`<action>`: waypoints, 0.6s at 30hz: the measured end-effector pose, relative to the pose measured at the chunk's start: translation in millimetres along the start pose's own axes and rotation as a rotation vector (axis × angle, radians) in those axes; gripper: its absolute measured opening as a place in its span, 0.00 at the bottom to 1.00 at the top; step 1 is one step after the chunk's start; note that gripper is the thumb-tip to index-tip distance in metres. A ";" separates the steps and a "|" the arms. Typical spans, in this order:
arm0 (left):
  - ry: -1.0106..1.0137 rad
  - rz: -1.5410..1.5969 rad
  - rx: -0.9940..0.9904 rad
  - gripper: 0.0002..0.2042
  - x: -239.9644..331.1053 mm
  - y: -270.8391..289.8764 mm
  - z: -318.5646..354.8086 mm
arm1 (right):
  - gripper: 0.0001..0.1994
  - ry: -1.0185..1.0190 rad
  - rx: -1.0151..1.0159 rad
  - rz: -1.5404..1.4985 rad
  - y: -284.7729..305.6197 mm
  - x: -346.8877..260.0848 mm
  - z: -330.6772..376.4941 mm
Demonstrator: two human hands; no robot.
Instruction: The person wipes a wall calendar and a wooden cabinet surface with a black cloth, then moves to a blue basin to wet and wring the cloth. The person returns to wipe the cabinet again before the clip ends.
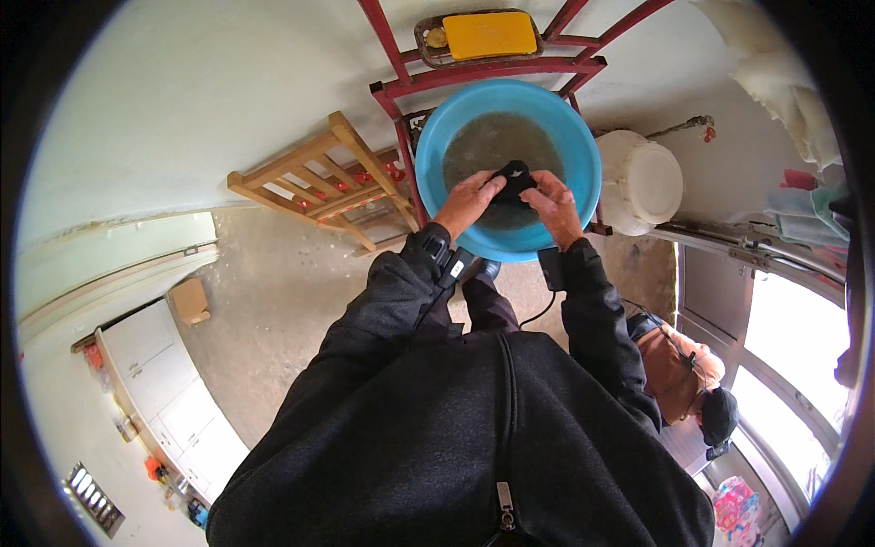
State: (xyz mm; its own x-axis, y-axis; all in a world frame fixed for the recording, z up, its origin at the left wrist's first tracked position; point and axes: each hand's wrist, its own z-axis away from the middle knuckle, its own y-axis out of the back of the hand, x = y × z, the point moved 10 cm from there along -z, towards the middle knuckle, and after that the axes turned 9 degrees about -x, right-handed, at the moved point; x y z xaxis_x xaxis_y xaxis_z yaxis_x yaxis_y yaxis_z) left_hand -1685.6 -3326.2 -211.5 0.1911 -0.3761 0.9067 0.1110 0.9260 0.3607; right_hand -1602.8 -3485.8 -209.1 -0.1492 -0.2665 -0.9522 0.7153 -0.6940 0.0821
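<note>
Both hands met over a blue plastic basin (437, 155) of murky water, which sat in a red metal stand (401, 87). The left hand (467, 201) and the right hand (554, 205) each had their fingers clamped on a small black cloth (513, 178) — it was bunched between them, just above or at the water's surface near the basin's near side. Whether the cloth dipped into the water could not be told. On the stand's upper shelf lay a yellow soap bar (488, 35) in a dish. A white plastic bucket (643, 180) stood just beside the basin to the right, and a wooden chair (314, 178) lay tipped to the left — well apart from the hands.
</note>
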 end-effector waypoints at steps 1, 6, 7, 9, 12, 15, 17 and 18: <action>0.046 0.248 0.059 0.27 -0.8 3.4 4.3 | 0.17 -0.020 -0.011 -0.199 0.5 -5.6 4.5; 0.331 0.981 0.122 0.33 8.8 -20.9 16.8 | 0.15 0.031 -0.035 -0.551 -9.6 -52.3 15.1; 0.338 1.102 0.107 0.33 13.0 -24.4 15.4 | 0.15 0.034 -0.055 -0.599 -13.4 -58.4 14.5; 0.273 1.344 0.081 0.32 22.8 -26.4 8.9 | 0.16 0.042 -0.039 -0.608 -14.1 -65.8 13.7; 0.213 1.427 -0.009 0.29 30.5 -30.1 1.3 | 0.19 0.053 0.064 -0.560 -1.2 -68.6 13.3; 0.262 1.301 0.032 0.25 23.2 -27.3 2.5 | 0.21 0.066 0.123 -0.645 14.4 -67.5 13.1; 0.232 1.103 0.071 0.22 24.9 -16.8 4.5 | 0.23 0.067 0.155 -0.667 25.0 -65.9 13.4; 0.214 0.999 0.092 0.21 27.1 -10.6 5.6 | 0.21 0.081 0.136 -0.664 28.5 -67.8 14.0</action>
State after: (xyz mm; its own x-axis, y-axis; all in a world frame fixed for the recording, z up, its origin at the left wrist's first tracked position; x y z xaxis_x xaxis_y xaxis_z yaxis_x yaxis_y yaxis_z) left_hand -1687.1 -3346.0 -189.5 0.3257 0.5790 0.7475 -0.2679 0.8147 -0.5143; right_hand -1581.9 -3496.9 -138.1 -0.4716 0.2926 -0.8319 0.3963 -0.7724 -0.4963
